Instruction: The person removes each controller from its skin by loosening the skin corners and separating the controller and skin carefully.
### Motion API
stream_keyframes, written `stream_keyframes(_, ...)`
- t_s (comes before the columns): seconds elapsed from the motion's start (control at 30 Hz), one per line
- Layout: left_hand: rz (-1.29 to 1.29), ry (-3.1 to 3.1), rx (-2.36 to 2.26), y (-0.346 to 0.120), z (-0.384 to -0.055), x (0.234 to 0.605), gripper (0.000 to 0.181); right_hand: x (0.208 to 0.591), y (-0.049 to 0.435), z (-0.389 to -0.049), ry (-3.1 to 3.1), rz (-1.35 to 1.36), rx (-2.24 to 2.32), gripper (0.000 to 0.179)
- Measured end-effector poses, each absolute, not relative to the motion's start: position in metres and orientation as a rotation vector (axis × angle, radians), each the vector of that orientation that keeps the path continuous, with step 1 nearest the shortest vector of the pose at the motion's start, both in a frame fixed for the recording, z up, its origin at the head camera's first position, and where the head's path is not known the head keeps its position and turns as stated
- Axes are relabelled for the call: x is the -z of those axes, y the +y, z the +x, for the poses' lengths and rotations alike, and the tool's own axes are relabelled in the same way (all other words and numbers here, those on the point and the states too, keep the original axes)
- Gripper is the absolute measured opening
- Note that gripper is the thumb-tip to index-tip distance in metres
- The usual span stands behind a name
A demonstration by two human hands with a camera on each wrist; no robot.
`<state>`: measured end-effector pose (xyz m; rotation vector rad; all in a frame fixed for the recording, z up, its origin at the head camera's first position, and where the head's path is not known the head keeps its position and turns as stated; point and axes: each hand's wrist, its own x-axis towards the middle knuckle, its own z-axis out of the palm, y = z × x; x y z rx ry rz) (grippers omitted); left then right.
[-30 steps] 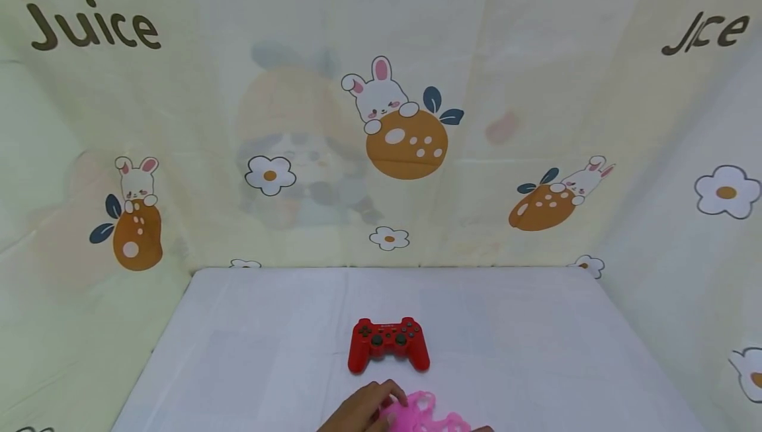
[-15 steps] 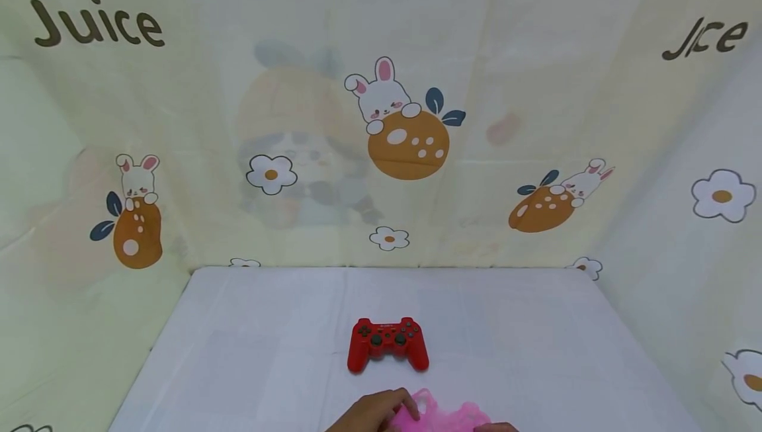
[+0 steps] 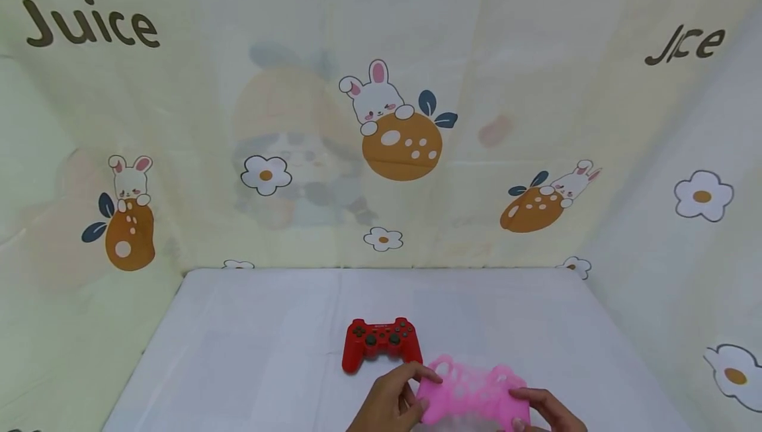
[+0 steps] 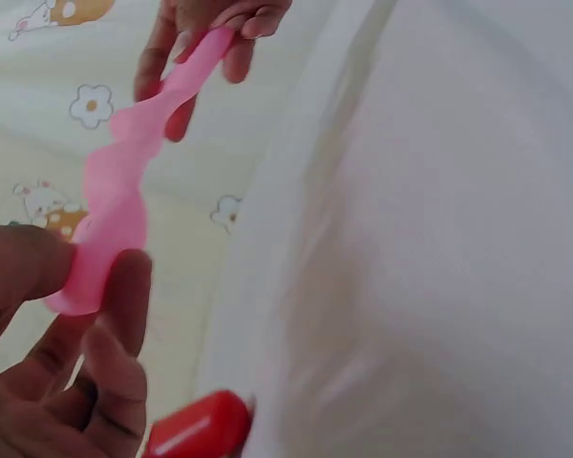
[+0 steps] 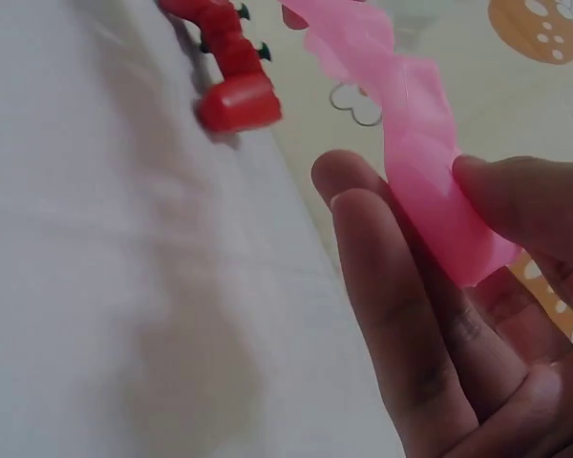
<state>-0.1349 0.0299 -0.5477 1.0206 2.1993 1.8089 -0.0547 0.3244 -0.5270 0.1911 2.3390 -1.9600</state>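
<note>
A pink silicone controller cover (image 3: pixel 473 392) with cut-out holes is held up above the table between both hands. My left hand (image 3: pixel 389 400) pinches its left grip between thumb and fingers; the left wrist view shows that end of the cover (image 4: pixel 110 239) in the pinch. On the other side my right hand (image 3: pixel 550 411) pinches the right grip, thumb on one face and fingers on the other, as the right wrist view shows on the cover (image 5: pixel 439 191). Just beyond the left hand, a red game controller (image 3: pixel 381 343) lies face up, its right grip end partly hidden by that hand.
The table (image 3: pixel 250 346) has a white cloth. A patterned curtain (image 3: pixel 536 88) with rabbits, oranges and flowers hangs behind it and along both sides.
Both hands have raised the pink cover and brought it forward and right, so more of it shows in the head view. The red controller stays in place on the table.
</note>
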Motion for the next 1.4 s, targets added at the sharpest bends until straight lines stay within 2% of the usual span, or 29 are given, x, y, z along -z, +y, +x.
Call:
stream_keyframes(0.07, 1.033, 2.227, -1.823, 0.037, -0.138, 0.545, 0.038, 0.518, 0.325, -0.058, 2.235, 0.390, 2.005, 0.051)
stream_keyframes(0.17, 0.993, 2.238, -1.842, 0.048, -0.143, 0.540, 0.037, 0.510, 0.330, -0.063, 2.171, 0.515, 2.040, 0.060)
stream_keyframes(0.6, 0.862, 2.357, -1.931, 0.103, -0.181, 0.526, 0.041, 0.496, 0.374, -0.105, 2.669, 0.131, 1.785, 0.049)
stream_keyframes(0.73, 0.854, 2.399, -1.927, 0.120, -0.190, 0.531, 0.041, 0.504, 0.388, -0.117, 2.697, 0.130, 1.747, 0.049)
stream_keyframes(0.87, 0.841, 2.453, -1.895, 0.136, -0.196, 0.535, 0.039, 0.513, 0.398, -0.127, 2.713, 0.272, 1.669, 0.052)
stream_keyframes(1.13, 0.719, 2.574, -1.804, 0.166, -0.202, 0.560, 0.038, 0.544, 0.418, -0.146, 2.685, 0.372, 1.615, 0.053)
stream_keyframes(1.4, 0.573, 2.619, -1.748, 0.177, -0.199, 0.579, 0.037, 0.567, 0.429, -0.153, 2.578, 0.493, 1.561, 0.049)
